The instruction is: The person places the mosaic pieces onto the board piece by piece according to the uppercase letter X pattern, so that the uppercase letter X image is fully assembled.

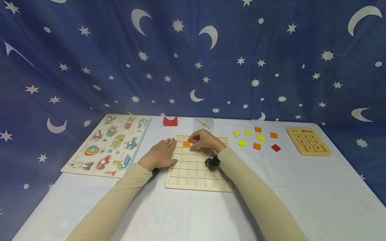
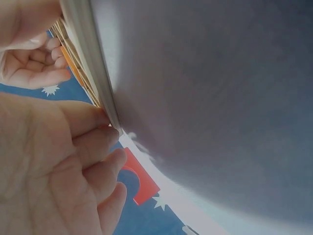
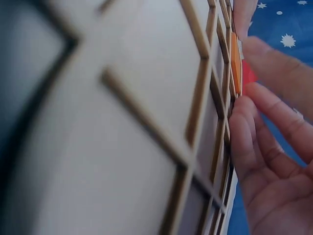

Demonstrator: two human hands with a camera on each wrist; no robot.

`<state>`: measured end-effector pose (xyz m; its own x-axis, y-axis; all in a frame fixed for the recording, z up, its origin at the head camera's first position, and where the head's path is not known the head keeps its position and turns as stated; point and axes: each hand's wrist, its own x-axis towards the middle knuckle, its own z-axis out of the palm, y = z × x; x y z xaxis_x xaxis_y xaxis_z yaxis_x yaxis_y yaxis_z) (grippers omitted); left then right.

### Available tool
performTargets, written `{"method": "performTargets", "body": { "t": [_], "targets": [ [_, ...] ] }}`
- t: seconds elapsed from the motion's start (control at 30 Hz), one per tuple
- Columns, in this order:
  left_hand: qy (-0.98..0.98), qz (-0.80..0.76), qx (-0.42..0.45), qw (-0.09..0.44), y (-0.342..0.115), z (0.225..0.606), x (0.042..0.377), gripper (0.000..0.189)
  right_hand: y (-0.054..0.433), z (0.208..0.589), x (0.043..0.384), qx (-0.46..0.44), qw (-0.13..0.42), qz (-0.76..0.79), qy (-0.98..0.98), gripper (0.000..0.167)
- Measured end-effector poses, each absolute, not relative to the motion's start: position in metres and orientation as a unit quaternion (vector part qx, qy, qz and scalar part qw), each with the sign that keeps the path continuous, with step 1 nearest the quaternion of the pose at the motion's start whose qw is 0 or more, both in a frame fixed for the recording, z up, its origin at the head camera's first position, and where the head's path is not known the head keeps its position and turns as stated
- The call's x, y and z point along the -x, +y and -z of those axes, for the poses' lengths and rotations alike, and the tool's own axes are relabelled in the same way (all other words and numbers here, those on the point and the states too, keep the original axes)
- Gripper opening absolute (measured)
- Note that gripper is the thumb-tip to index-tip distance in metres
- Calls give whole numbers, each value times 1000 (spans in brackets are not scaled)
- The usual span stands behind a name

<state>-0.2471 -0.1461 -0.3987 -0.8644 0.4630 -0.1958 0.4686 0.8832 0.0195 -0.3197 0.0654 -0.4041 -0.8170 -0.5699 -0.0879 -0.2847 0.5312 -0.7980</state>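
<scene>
A pale wooden grid board (image 1: 182, 182) lies on the white table. One orange square tile (image 1: 186, 144) is at a cell near its upper left corner. With curled fingers, my right hand (image 1: 203, 139) pinches that tile by its right side. The right wrist view has the fingertips (image 3: 252, 90) against the orange tile (image 3: 236, 63), beside the board's ridges. Across the board's left edge rests my left hand (image 1: 161, 154), fingers extended; the left wrist view shows these fingers (image 2: 100, 152) along the rim.
Several yellow tiles (image 1: 242, 143), several orange tiles (image 1: 257, 146) and one red tile (image 1: 275, 147) lie scattered to the right. Beyond them is a wooden number board (image 1: 309, 142). A picture peg puzzle (image 1: 101, 150) lies at left. Behind stand a red block (image 1: 170, 122) and a pattern card (image 1: 203, 124).
</scene>
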Motion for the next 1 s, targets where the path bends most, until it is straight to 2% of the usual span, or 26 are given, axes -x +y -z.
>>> {"method": "performTargets", "body": {
  "t": [0.2,0.5,1.0],
  "targets": [
    [966,13,-239,98,-146,399,247,77,74,403,317,252,190,441,840,35],
    [967,14,-235,98,-145,399,246,78,86,400,313,266,204,457,824,39],
    [966,10,-241,89,-145,401,245,77,138,361,283,273,164,479,818,44]
  ]
}}
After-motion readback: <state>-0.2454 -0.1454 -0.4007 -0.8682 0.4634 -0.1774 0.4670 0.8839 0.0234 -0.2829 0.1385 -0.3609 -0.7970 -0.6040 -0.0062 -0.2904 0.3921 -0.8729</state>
